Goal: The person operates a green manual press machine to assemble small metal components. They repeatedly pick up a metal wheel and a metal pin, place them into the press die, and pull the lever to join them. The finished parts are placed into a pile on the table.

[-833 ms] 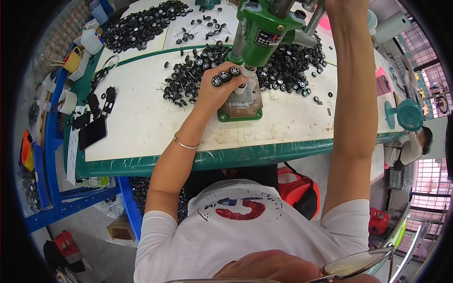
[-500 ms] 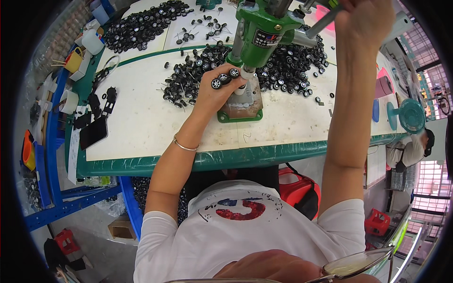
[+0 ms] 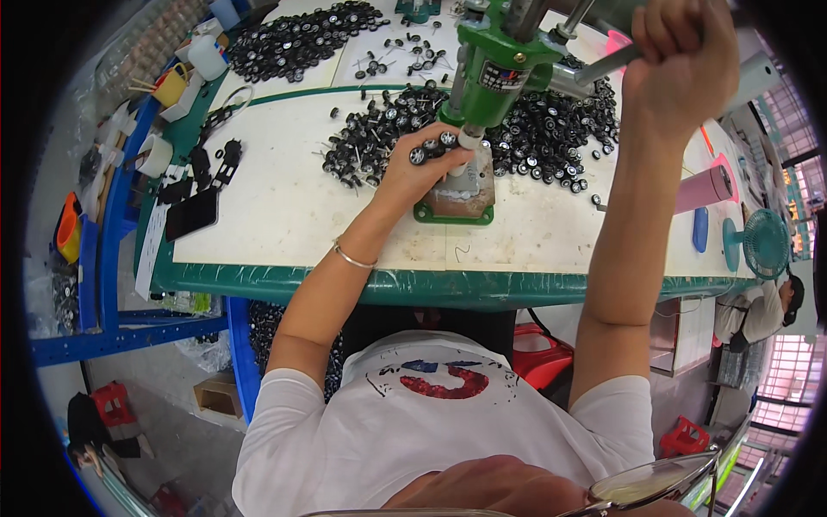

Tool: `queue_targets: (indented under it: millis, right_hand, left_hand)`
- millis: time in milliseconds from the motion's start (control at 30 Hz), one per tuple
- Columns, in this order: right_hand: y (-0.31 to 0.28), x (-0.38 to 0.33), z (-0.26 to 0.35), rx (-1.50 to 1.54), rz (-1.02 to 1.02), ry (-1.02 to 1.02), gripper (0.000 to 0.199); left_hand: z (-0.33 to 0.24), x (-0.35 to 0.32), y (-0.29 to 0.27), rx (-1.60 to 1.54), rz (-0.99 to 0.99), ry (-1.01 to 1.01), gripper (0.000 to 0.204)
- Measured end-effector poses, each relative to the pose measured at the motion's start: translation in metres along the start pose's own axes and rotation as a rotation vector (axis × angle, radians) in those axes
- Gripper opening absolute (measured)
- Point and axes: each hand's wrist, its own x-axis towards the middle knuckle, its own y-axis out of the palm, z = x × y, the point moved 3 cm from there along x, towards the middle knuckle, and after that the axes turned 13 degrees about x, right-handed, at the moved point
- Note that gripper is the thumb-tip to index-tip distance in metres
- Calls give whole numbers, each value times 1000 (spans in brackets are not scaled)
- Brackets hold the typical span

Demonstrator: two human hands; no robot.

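Note:
My left hand (image 3: 412,168) is closed around a few small black toy wheels (image 3: 433,147) with silver hubs. Its thumb and fingertips reach the white tip (image 3: 469,138) of a green hand press (image 3: 498,77). Whatever sits between that tip and the white piece on the press base (image 3: 448,213) is mostly hidden by the fingers. Up at the right, my right hand (image 3: 680,77) is wrapped round the press's metal lever (image 3: 610,65). Behind the press, black wheels, some on thin metal axles, lie in a wide heap (image 3: 551,129).
Another wheel heap (image 3: 297,43) lies at the far left, with loose wheels on axles beside it. A phone (image 3: 191,214) and black plastic parts rest on the table's left. A pink tumbler (image 3: 702,189) and a teal fan (image 3: 762,244) stand right. Another person (image 3: 758,314) is beyond.
My right hand and the lever sit a little lower against the press. My left hand stays at the press tip with the wheels. The whole view has shifted slightly.

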Motion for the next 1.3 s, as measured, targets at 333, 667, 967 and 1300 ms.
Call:
queue_targets:
  millis: [333, 667, 967, 1300]
  right_hand:
    - [-56, 52, -86, -65, -195, 461, 21]
    - [-126, -87, -40, -534, -196, 592, 29]
    - [-158, -214, -51, -1044, 278, 704, 18]
    - [-140, -226, -53, -1230, 380, 480, 9]
  left_hand:
    - [3, -20, -49, -596, -70, -289, 17]
    - [19, -76, -82, 577, -180, -232, 13]
    - [2, -71, -59, 933, -159, 59, 18]
    - [-19, -74, -59, 260, -125, -298, 24]
